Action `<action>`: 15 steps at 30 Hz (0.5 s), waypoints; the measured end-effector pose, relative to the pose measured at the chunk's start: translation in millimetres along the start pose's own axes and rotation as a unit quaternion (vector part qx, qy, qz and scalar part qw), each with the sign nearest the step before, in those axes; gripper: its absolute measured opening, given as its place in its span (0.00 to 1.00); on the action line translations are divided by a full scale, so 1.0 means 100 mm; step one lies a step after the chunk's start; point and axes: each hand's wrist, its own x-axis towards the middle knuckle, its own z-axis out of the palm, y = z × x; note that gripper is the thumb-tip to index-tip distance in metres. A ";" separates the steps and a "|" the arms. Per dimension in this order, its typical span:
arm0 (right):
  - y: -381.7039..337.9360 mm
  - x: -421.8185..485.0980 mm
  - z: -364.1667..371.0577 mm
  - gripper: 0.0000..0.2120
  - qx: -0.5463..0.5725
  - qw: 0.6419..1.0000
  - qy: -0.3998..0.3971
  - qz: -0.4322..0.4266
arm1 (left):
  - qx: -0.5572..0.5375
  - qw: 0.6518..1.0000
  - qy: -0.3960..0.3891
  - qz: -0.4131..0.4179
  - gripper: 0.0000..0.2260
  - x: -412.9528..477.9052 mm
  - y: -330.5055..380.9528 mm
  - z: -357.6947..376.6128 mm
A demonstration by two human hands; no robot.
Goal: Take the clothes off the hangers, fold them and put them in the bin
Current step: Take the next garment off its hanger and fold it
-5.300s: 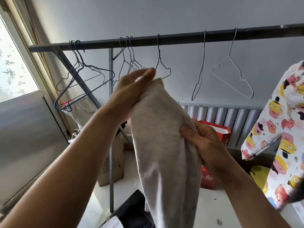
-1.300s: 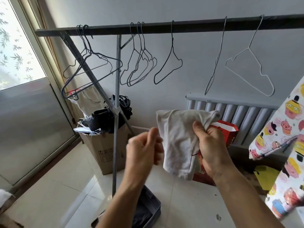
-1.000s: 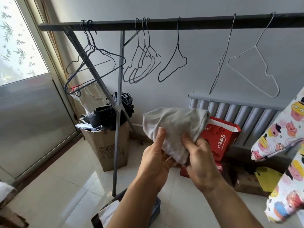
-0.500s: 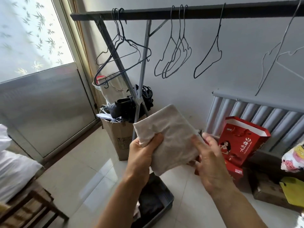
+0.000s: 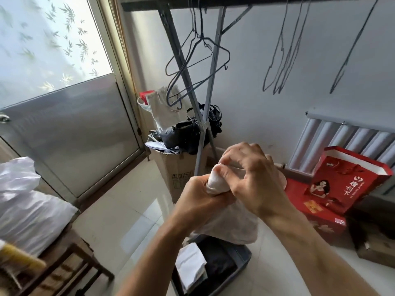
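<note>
I hold a folded light grey garment (image 5: 229, 226) in front of me, above the bin. My left hand (image 5: 199, 198) grips its bunched top end from the left. My right hand (image 5: 251, 180) pinches the same end from above with curled fingers. Below on the floor stands a dark grey bin (image 5: 243, 259) with a folded white piece (image 5: 191, 263) and dark clothes (image 5: 218, 263) inside. Bare wire hangers (image 5: 196, 60) hang from the dark rail (image 5: 171, 2) overhead.
A cardboard box (image 5: 175, 174) stuffed with dark bags stands by the rack's metal legs (image 5: 205, 124). Red gift boxes (image 5: 342, 184) sit on the right before a radiator (image 5: 333, 135). A wooden chair (image 5: 70, 259) with white bags (image 5: 25, 210) is on the left by the glass door (image 5: 64, 124).
The garment was held flat between both hands; now both hands are clamped on its bunched top and it hangs lower over the bin. The view has turned down and left.
</note>
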 end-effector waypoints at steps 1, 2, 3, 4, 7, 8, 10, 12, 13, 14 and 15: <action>-0.04 0.03 0.09 0.03 0.025 1.000 -0.001 0.008 | 0.009 1.000 0.000 -0.003 0.05 0.00 -0.04 -0.08; -0.07 0.07 0.18 0.03 0.060 0.998 0.007 0.023 | 0.019 1.000 -0.004 -0.009 0.04 0.00 -0.09 -0.15; -0.10 0.11 0.27 0.04 0.095 0.994 0.024 0.048 | 0.029 0.999 -0.012 -0.018 0.04 -0.01 -0.12 -0.23; -0.12 0.16 0.36 0.05 0.124 0.988 0.042 0.080 | 0.034 0.999 -0.023 -0.032 0.05 -0.02 -0.14 -0.30; -0.20 0.25 0.60 0.08 0.195 0.965 0.055 0.165 | 0.007 0.994 -0.068 -0.091 0.10 -0.04 -0.20 -0.53; -0.21 0.26 0.68 0.08 0.217 0.957 0.050 0.186 | -0.012 0.991 -0.084 -0.106 0.11 -0.06 -0.23 -0.61; -0.19 0.26 0.81 0.08 0.245 0.943 0.003 0.223 | -0.058 0.984 -0.107 -0.129 0.12 -0.07 -0.27 -0.76; -0.18 0.31 0.97 0.09 0.273 0.920 -0.126 0.250 | -0.099 0.976 -0.128 -0.145 0.12 -0.07 -0.38 -0.99; -0.14 0.35 1.01 0.12 0.285 0.900 -0.205 0.258 | -0.111 0.972 -0.142 -0.152 0.12 -0.06 -0.45 -1.10; -0.13 0.38 1.02 0.15 0.304 0.870 -0.281 0.267 | -0.118 0.968 -0.153 -0.160 0.12 -0.04 -0.52 -1.21; -0.10 0.42 1.04 0.15 0.325 0.836 -0.344 0.277 | -0.123 0.964 -0.160 -0.172 0.12 -0.03 -0.58 -1.31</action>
